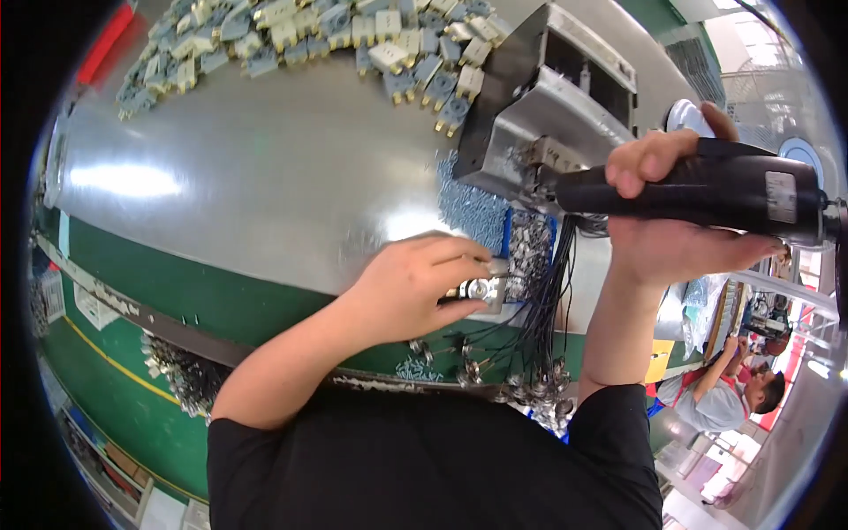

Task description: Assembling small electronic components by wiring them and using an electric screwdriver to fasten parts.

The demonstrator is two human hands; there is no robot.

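Note:
My right hand point(654, 190) is wrapped round a black power screwdriver point(707, 187), held sideways above the bench. Its tip end points left, at a small metal piece point(555, 155) by the bent steel fixture point(565, 115); I cannot tell whether they touch. Lower and to the left, my left hand point(420, 278) is closed with thumb and fingers on a small round metal part point(478, 289). Part of it is hidden by the fingers. Just right of that hand lies a blue tray point(506, 237) of small metal pieces.
Grey and white blocks with brass ends point(353, 40) are heaped at the back. Loose screws point(473, 208) lie beside the fixture. Black cables point(556, 283) with metal ends hang over the front edge. Another person point(724, 393) is at the far right.

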